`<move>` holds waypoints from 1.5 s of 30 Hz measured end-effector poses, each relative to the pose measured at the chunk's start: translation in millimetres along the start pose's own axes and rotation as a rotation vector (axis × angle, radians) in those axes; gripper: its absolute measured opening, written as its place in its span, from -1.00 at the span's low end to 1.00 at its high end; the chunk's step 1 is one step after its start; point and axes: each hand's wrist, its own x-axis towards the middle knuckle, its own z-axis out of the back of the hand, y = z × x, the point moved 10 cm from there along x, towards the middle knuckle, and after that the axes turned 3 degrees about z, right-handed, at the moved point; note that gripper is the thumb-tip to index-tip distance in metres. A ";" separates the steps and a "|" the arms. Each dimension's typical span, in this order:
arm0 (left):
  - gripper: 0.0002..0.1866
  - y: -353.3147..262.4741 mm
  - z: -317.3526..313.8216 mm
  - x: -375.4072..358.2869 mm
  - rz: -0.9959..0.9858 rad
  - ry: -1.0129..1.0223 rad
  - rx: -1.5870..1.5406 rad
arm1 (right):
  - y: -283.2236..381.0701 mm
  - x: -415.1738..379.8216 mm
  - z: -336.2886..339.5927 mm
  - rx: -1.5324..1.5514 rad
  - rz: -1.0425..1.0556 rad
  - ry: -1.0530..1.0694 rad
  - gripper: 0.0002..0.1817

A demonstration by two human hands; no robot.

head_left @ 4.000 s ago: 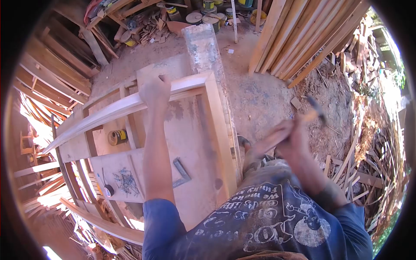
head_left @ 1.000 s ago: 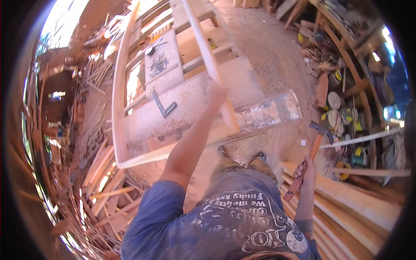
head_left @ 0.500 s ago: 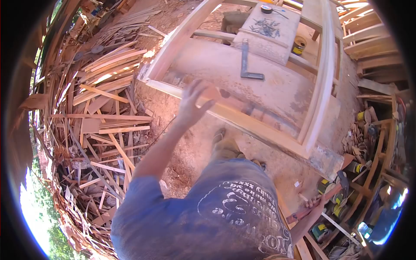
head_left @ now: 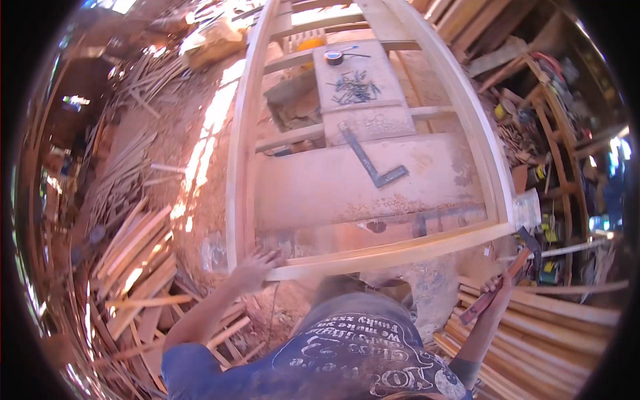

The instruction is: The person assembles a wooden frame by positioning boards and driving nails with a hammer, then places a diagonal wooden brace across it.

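My left hand [head_left: 255, 270] rests at the near left corner of a large wooden frame [head_left: 393, 251], its fingers stretched out and apart over the wood. My right hand [head_left: 495, 287] is wrapped round the handle of a hammer [head_left: 517, 263], whose dark head points up beside the frame's near right corner. Inside the frame, a metal try square [head_left: 378, 165] lies on the dusty worktop [head_left: 300, 190]. Beyond it, a pile of nails [head_left: 357, 87] and a tape measure [head_left: 334, 57] sit on a board [head_left: 333, 127].
Loose wood strips [head_left: 137, 260] are heaped on the left. Long planks [head_left: 533, 327] lie stacked at the lower right. A wooden shelf [head_left: 560, 153] with several tins stands to the right, and a dark basin-like container [head_left: 291, 103] shows through the frame.
The view has swung so the frame stands straighter before me. My left hand has moved along the near rail to its left corner. The hammer in my right hand is raised nearer the frame.
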 end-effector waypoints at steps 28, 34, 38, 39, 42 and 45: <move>-0.43 -3.5 24.0 -6.9 -0.344 0.084 -0.051 | -336.0 -449.5 126.8 0.334 0.047 -0.249 -0.83; -0.26 71.9 76.9 -6.8 -0.746 -0.132 0.211 | -416.8 -508.1 131.6 0.303 -0.001 -0.422 -0.82; -0.26 114.9 87.0 -9.8 -1.049 -0.282 0.498 | -441.9 -524.8 85.8 0.291 -0.005 -0.561 -0.78; -0.28 117.6 92.4 6.4 -1.059 -0.253 0.490 | -451.3 -521.7 75.4 0.294 -0.007 -0.560 -0.77; -0.34 127.2 83.0 32.7 -1.121 -0.208 0.454 | -460.4 -515.5 15.4 0.329 0.062 -0.541 -0.77; -0.38 153.6 60.9 38.3 -1.210 -0.287 0.456 | -455.4 -531.4 -62.9 0.355 0.055 -0.519 -0.78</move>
